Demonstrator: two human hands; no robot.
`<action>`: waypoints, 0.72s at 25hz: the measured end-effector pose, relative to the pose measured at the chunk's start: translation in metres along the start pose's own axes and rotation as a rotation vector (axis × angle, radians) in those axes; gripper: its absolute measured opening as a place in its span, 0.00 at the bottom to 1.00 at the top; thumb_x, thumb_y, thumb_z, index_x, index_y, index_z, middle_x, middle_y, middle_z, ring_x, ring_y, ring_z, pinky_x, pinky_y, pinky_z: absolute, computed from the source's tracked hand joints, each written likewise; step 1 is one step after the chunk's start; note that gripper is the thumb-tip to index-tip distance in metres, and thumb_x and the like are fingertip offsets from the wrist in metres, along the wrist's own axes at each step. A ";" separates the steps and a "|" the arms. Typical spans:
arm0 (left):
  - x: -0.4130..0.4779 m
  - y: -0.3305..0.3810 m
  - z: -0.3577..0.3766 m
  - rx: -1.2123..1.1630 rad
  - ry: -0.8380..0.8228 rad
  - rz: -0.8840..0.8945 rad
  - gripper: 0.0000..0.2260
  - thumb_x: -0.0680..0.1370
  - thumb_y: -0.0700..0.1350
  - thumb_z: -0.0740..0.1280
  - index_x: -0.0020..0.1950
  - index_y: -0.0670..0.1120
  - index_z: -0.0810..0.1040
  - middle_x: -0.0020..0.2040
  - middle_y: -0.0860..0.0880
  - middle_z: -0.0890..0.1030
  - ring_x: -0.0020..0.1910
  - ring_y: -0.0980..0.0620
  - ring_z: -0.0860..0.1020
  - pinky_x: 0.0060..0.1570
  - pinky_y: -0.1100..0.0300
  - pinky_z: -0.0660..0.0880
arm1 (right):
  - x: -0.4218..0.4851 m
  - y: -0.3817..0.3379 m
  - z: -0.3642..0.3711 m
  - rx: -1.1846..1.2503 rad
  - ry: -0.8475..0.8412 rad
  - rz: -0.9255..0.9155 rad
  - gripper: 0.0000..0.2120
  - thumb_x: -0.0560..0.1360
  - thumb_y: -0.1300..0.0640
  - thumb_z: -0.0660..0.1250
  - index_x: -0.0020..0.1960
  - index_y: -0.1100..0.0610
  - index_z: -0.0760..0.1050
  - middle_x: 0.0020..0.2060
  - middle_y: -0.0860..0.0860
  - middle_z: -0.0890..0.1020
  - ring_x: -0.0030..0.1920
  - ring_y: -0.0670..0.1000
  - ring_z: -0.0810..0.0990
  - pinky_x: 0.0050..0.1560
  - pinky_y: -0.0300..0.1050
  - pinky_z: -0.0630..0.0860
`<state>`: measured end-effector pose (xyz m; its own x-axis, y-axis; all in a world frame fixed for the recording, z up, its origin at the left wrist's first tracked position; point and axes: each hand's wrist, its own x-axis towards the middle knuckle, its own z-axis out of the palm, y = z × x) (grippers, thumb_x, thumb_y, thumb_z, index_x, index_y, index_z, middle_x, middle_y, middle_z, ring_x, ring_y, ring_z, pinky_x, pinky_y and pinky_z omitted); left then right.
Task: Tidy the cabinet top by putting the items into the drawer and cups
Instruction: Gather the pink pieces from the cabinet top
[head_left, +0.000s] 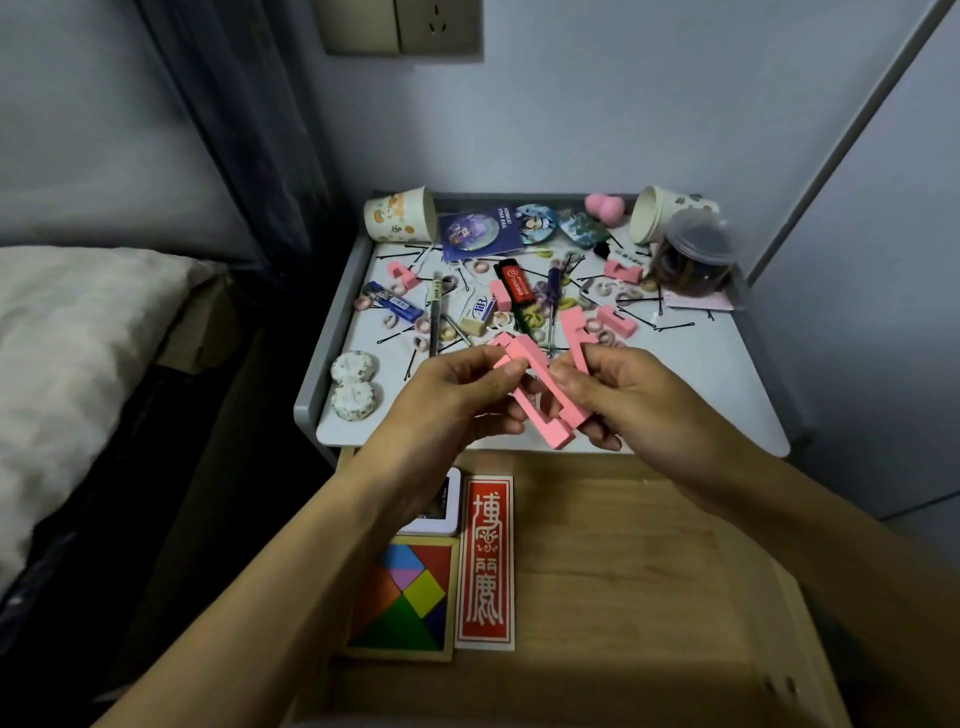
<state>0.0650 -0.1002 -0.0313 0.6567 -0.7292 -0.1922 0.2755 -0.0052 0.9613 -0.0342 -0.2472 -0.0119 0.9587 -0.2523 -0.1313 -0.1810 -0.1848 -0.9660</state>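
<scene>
Here, the left hand (457, 397) and the right hand (626, 402) are both pinching a bundle of pink pieces (540, 402) at mid-frame, over the front edge of the counter (701, 374). Below them, the drawer (649, 571) is standing open, a puzzle (400, 597) and a red box (485, 561) lying inside. The gathering step seems to be ending; next, the bundle probably needs lowering onto the drawer's bare right side.

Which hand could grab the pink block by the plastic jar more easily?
Probably the right hand: that pink block lies on the cabinet top's right side, nearer it than the left hand. Both hands grip pink pieces now.
</scene>
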 end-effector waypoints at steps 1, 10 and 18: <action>0.000 0.000 0.000 0.003 0.003 0.001 0.13 0.80 0.41 0.64 0.59 0.34 0.78 0.45 0.43 0.81 0.41 0.49 0.76 0.39 0.64 0.77 | 0.001 0.001 0.000 -0.007 -0.006 0.000 0.10 0.81 0.55 0.60 0.46 0.49 0.78 0.27 0.44 0.76 0.28 0.43 0.68 0.27 0.34 0.65; -0.002 0.002 -0.005 0.002 0.023 0.038 0.12 0.80 0.43 0.64 0.59 0.38 0.80 0.44 0.42 0.82 0.44 0.45 0.75 0.37 0.64 0.76 | 0.001 0.000 -0.002 -0.041 -0.127 -0.016 0.09 0.81 0.55 0.59 0.48 0.51 0.78 0.30 0.46 0.79 0.30 0.44 0.73 0.28 0.36 0.69; -0.005 0.001 -0.003 0.120 0.254 0.198 0.07 0.80 0.41 0.65 0.50 0.41 0.82 0.41 0.45 0.84 0.35 0.54 0.78 0.33 0.66 0.74 | 0.000 0.011 0.002 -0.009 0.059 -0.035 0.10 0.80 0.59 0.62 0.55 0.58 0.81 0.43 0.49 0.85 0.40 0.47 0.82 0.38 0.42 0.80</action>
<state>0.0643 -0.0941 -0.0300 0.8474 -0.5302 -0.0279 0.0503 0.0278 0.9983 -0.0357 -0.2478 -0.0225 0.9500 -0.3007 -0.0844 -0.1500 -0.2025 -0.9677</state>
